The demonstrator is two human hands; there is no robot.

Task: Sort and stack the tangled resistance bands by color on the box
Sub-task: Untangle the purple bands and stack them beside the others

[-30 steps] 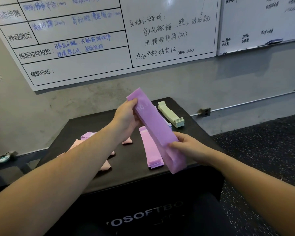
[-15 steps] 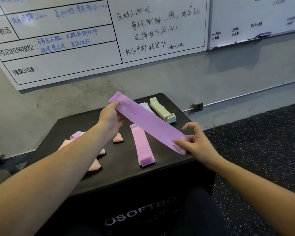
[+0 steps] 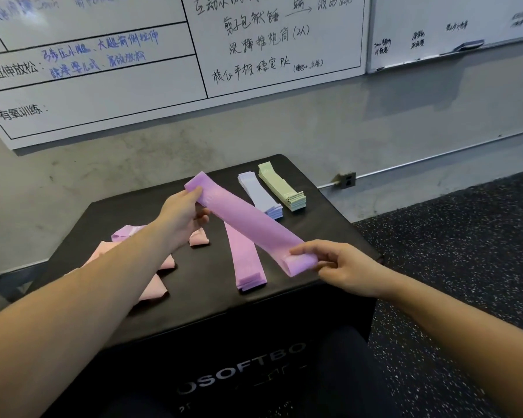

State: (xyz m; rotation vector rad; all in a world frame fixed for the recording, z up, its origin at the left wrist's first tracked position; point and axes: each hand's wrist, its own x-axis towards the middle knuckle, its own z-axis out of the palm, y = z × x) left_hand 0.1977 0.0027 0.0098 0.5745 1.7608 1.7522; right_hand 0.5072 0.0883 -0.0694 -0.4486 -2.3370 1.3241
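Note:
A purple resistance band [image 3: 248, 226] is stretched flat in the air above the black box [image 3: 212, 294]. My left hand [image 3: 180, 214] pinches its far end and my right hand [image 3: 343, 267] pinches its near end. Under it lies a neat purple stack [image 3: 248, 267] on the box. A lavender-blue stack [image 3: 261, 196] and a green stack [image 3: 283, 187] lie side by side at the box's far right. Loose pink and purple bands [image 3: 151, 270] lie tangled at the left, partly hidden by my left forearm.
The box stands against a grey wall with whiteboards [image 3: 127, 61] above it. Speckled dark flooring [image 3: 465, 267] lies to the right. A small wall fitting [image 3: 346, 180] sits low beside the box's far right corner.
The held purple band has come down from a steep tilt to lie lower and flatter over the purple stack, and my right hand now pinches its near end.

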